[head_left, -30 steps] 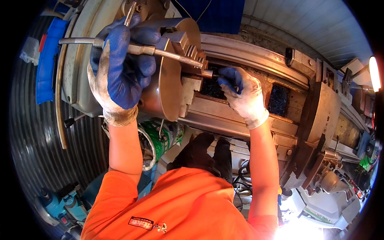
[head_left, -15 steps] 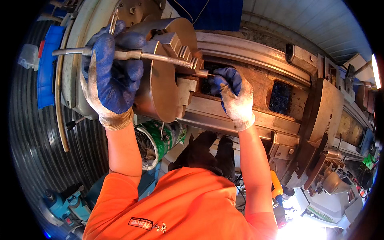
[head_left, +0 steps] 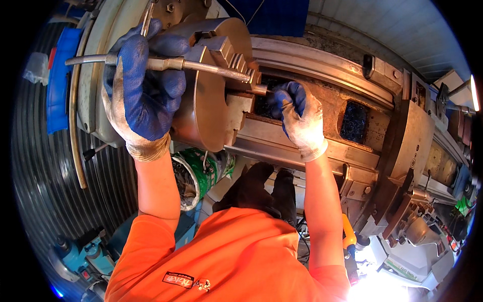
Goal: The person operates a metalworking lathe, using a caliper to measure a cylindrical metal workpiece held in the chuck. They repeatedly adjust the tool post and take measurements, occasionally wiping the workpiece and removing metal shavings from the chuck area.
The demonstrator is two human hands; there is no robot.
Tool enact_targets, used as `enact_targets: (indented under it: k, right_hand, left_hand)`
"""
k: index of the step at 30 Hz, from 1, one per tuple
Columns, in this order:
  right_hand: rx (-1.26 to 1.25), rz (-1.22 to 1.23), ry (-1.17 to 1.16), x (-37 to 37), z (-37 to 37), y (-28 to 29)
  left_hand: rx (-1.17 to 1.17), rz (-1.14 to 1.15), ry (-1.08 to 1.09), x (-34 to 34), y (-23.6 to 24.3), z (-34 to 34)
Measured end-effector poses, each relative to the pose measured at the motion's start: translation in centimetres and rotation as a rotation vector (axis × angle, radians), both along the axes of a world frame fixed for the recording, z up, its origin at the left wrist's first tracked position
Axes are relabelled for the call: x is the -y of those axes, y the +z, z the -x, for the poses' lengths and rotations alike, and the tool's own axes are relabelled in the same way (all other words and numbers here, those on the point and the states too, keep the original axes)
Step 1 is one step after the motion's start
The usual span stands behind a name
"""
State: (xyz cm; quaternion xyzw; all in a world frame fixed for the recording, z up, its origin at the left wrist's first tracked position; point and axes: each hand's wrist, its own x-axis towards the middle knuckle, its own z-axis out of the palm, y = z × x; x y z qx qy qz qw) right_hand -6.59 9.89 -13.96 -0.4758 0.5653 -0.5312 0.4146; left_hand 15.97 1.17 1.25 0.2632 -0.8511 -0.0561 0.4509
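Note:
My left hand [head_left: 143, 95], in a blue-coated glove, is closed around a long-handled tap wrench [head_left: 201, 67]. Its knurled end lies in front of the chuck jaws. A second knurled rod [head_left: 147, 19] sticks up from between the same fingers; where it joins is hidden. The lathe chuck [head_left: 205, 105] grips a short round metal workpiece [head_left: 259, 89] in its stepped jaws [head_left: 236, 61]. Just right of the workpiece's end, my right hand [head_left: 301, 116], gloved alike, has its fingers pinched together. They are partly blurred, and what they hold cannot be made out.
Lathe bed rails [head_left: 322, 70] run right from the chuck to the carriage [head_left: 405, 136]. Below the chuck stands a green bucket [head_left: 204, 173] with scrap inside. A blue bin [head_left: 59, 83] is at left, a teal power tool [head_left: 88, 256] at lower left. A bright lamp glares at lower right.
My right hand has moved a little right, away from the workpiece's end. The tap wrench in my left hand has shifted slightly, its knurled end now nearer the upper jaw.

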Motion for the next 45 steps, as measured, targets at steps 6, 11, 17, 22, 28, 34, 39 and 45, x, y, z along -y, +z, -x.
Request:
enact_targets:
  k: [6,11,17,22,28,34,39,45]
  right_hand:
    - [-0.174,0.119,-0.042,0.2,-0.3,0.9]
    - [-0.124,0.082,-0.101,0.2,-1.1,-0.6]
    - [0.182,-0.424,-0.025,1.1,-1.0,2.0]
    - [0.124,-0.123,-0.256,1.5,-2.7,0.1]
    - [0.163,-0.433,-0.116,1.2,-0.6,0.3]
    - [-0.217,0.254,-0.025,0.6,0.4,-0.1]
    - [-0.017,-0.051,-0.074,0.2,-0.5,-1.4]
    - [-0.217,0.218,-0.082,0.6,0.3,-2.4]
  left_hand:
    - [-0.022,-0.057,-0.019,-0.1,0.0,-0.3]
    - [0.013,0.01,-0.017,0.1,0.1,-0.2]
    - [-0.126,-0.165,-0.085,0.1,-0.5,-0.7]
    - [0.036,0.051,0.062,0.1,-0.6,-0.6]
    - [-0.054,-0.024,0.003,0.0,-0.6,-0.4]
    - [0.022,0.04,0.079,-0.2,-0.2,-0.1]
    - [-0.212,-0.215,-0.074,0.0,-0.7,-0.7]
    - [-0.022,0.035,0.056,0.3,0.1,-0.4]
